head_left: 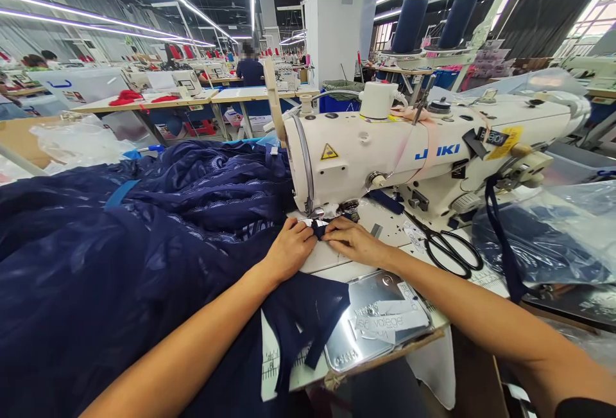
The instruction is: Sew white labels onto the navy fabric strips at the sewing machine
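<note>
My left hand pinches the left side of a small piece of dark navy fabric below the needle area of a white sewing machine. From the other side, the fingers of my right hand close on the same fabric. A small white patch shows just behind the fabric; what it is I cannot make out. Navy garment straps and panels hang over the table's front edge, below my left wrist. To the left lies a large heap of navy garments with lace-like trim.
Black-handled scissors lie right of my right hand. A metal tray with white labels sits at the front. Clear plastic bags hold dark fabric at right. Two navy thread cones stand behind the machine. A person is farther back.
</note>
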`<state>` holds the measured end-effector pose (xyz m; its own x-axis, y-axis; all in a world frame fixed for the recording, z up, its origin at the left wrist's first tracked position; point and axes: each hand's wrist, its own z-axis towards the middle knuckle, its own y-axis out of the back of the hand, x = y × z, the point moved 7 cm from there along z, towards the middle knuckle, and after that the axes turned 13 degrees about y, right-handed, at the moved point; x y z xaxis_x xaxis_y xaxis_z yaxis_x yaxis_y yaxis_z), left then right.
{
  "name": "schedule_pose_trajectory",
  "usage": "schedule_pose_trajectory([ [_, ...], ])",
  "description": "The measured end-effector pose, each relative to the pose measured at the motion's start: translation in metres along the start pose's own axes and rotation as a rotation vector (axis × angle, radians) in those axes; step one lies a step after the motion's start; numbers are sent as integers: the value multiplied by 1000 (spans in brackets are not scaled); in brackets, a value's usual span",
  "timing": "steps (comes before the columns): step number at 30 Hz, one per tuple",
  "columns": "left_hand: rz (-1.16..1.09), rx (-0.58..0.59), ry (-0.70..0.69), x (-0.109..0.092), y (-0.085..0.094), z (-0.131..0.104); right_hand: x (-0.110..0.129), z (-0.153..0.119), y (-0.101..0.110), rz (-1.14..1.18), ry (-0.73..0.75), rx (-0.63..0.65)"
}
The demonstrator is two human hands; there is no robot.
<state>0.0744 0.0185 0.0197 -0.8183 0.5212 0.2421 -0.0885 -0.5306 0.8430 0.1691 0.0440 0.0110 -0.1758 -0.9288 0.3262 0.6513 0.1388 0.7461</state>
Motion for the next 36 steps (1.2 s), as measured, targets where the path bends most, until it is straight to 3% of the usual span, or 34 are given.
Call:
schedule_pose_trajectory([
  [6, -40, 38, -60, -2, -1, 1, 10, 4, -1, -166, 101, 100],
  [12, -128, 105, 48, 5, 6, -4, 17, 4, -5, -360, 135, 178],
  [19, -248, 233, 123, 12, 2, -16, 17, 4, -2, -314, 141, 175],
  [36, -213, 285, 149, 10, 2, -12, 14, 4, -3, -329, 135, 148],
])
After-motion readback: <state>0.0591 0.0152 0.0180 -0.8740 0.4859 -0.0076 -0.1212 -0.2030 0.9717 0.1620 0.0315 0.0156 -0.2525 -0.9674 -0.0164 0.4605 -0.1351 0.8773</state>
